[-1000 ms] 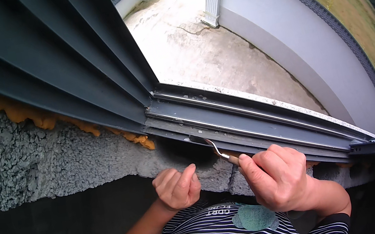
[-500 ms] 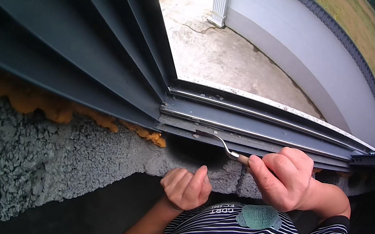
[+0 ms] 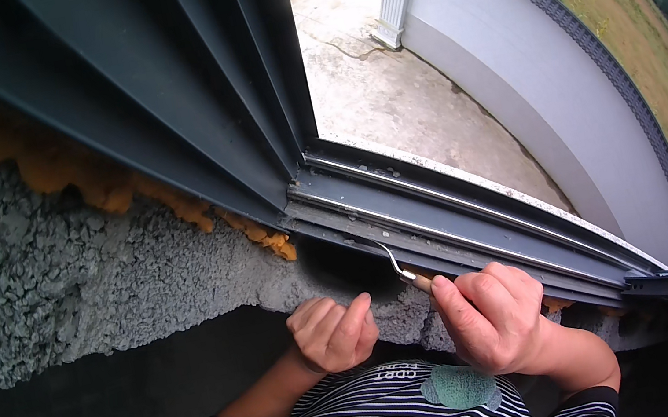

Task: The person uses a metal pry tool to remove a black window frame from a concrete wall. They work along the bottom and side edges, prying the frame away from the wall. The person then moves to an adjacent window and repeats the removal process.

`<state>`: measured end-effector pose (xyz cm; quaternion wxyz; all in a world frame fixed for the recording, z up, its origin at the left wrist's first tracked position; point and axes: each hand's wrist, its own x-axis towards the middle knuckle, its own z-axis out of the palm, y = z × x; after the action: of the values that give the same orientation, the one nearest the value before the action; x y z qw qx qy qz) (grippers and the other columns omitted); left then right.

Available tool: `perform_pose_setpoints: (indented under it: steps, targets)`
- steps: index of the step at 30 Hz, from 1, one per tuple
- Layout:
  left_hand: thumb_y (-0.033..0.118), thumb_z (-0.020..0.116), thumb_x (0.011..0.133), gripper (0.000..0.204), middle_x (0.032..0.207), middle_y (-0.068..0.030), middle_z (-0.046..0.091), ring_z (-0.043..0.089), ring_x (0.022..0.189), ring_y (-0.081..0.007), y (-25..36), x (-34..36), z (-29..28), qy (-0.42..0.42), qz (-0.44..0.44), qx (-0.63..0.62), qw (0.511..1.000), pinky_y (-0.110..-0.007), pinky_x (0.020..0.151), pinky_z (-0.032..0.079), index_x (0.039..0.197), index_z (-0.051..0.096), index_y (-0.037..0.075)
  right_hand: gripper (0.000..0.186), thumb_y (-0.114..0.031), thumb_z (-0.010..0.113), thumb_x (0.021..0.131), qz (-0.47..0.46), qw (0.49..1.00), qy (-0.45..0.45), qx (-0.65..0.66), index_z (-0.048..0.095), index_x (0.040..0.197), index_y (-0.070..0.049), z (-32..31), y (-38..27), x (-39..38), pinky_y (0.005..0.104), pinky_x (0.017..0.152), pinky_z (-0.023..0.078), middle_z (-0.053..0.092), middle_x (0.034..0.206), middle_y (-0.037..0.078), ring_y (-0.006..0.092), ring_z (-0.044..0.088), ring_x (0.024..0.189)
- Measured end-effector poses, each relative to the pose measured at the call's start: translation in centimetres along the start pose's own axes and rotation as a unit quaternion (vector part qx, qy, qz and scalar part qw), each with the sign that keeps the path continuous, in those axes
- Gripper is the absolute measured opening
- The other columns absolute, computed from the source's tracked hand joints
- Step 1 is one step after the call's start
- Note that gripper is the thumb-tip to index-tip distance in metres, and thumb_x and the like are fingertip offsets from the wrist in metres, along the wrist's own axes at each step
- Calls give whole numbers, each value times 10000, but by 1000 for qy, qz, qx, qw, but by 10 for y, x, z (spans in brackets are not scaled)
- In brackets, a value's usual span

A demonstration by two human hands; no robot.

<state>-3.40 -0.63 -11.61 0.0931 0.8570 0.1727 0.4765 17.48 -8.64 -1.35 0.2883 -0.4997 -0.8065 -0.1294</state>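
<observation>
In my right hand (image 3: 496, 314) is the wooden handle of a small trowel (image 3: 398, 267) with a thin, bent metal neck. The neck reaches up and left to the inner edge of the dark grey window frame's bottom rail (image 3: 429, 238). Its blade lies along that rail and barely shows against the dark metal. My left hand (image 3: 333, 332) is closed in a loose fist, thumb against the curled fingers, near the rough sill below the frame corner. Nothing shows in it.
Orange expanding foam (image 3: 107, 190) bulges between the upright frame (image 3: 152, 89) and the rough grey cement wall (image 3: 97, 286). A dark hollow (image 3: 345, 269) lies under the frame corner. Beyond the opening are a concrete yard (image 3: 395, 99), a white wall (image 3: 525, 76) and grass.
My right hand has shifted slightly left and pulled the trowel a little closer to me; less of its blade shows on the rail. My left hand stays about where it was.
</observation>
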Motion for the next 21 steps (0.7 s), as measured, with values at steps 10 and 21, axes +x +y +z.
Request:
perform_pose_setpoints:
  steps: [10,21]
  targets:
    - [2,666,797,250,610,-22,470,460,469,-159,1,0,0,1,2,9,1000,-284,423,397,1038,662,-64,303,-7,774,705,76,989,6,125,704,990,65,2,9,8,304,417,417,575,662,59,178,543,512]
    - [16,663,796,258,609,-18,462,456,470,-161,2,-1,2,10,-1,23,1000,-286,424,396,1044,661,-56,365,-12,763,646,-37,999,2,18,725,1005,49,-14,7,8,278,416,341,605,752,64,131,495,538]
